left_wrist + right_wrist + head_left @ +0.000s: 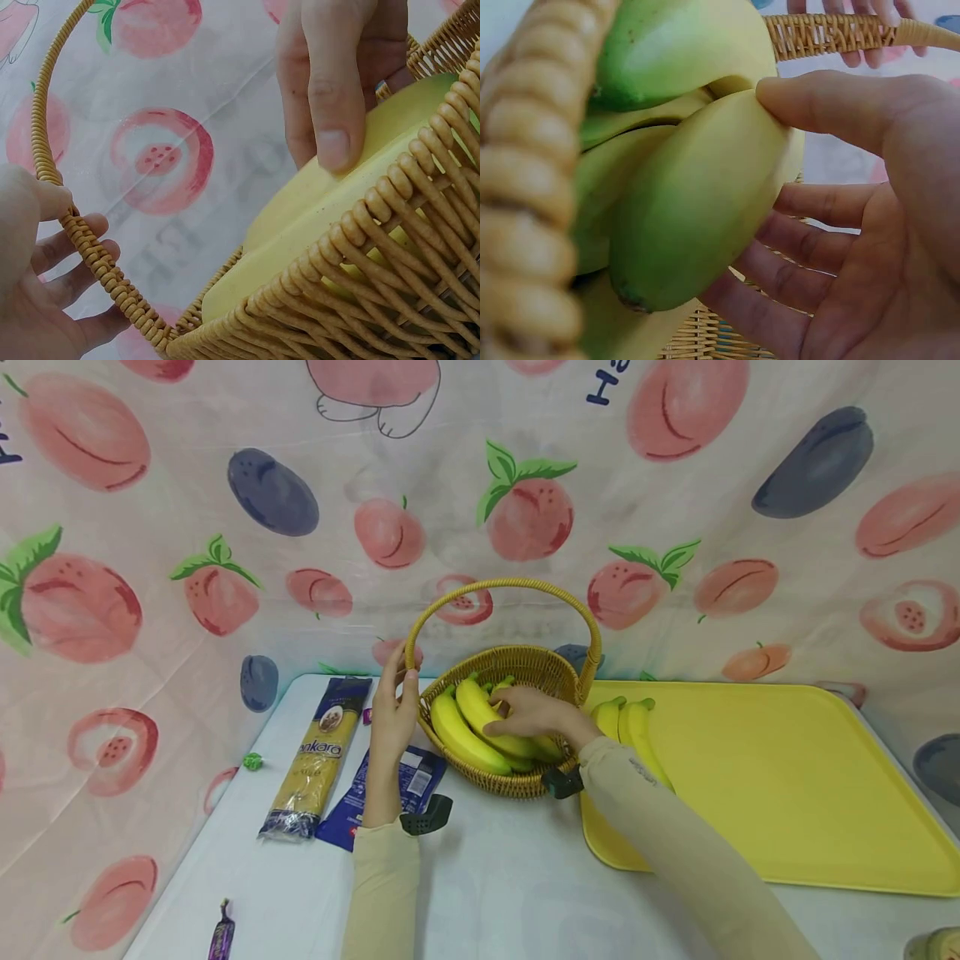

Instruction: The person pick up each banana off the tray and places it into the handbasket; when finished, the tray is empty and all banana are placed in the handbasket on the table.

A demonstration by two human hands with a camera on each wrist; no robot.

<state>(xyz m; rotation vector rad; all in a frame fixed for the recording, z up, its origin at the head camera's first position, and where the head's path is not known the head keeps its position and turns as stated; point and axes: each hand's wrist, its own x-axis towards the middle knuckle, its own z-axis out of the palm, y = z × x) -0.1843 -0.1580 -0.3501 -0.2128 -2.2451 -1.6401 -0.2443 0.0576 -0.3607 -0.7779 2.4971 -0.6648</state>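
A woven wicker basket (510, 785) with a tall arched handle (517, 583) stands against the back cloth. It holds several yellow bananas (453, 735), greenish at their ends. My left hand (392, 718) grips the handle's left base, thumb (52, 201) on one side and fingers behind it. Inside the basket my right hand (531, 712) holds a banana (705, 202) on top of the bunch. Its thumb (817, 101) presses one side while the other fingers reach round the far side.
A yellow tray (765, 777) lies to the right, with bananas (637, 735) on its left end. Left of the basket are a spaghetti pack (318, 760) and a blue packet (416, 781). A purple-wrapped candy (222, 935) and a small green object (252, 762) lie further left.
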